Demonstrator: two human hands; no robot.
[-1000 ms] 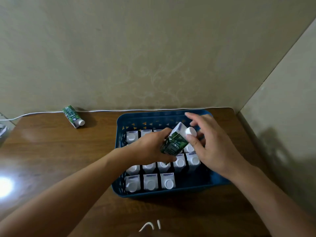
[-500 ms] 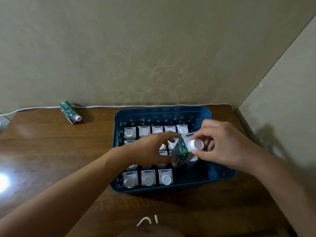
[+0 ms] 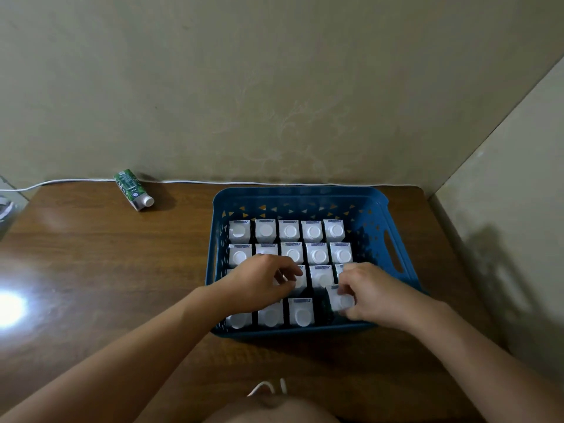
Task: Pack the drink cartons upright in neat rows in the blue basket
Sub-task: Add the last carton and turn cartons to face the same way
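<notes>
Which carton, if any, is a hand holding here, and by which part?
The right hand pinches the top of a carton in the blue basket, near its white cap. The left hand rests on packed cartons; no clear grip shows.

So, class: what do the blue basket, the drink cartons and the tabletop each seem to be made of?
Blue basket: likely moulded plastic, matte, with cut-out holes and a handle slot. Drink cartons: probably coated paperboard with white plastic-looking caps and folded tops. Table: wood or wood-look laminate, glossy; grain shows and a light glares off it.
</notes>
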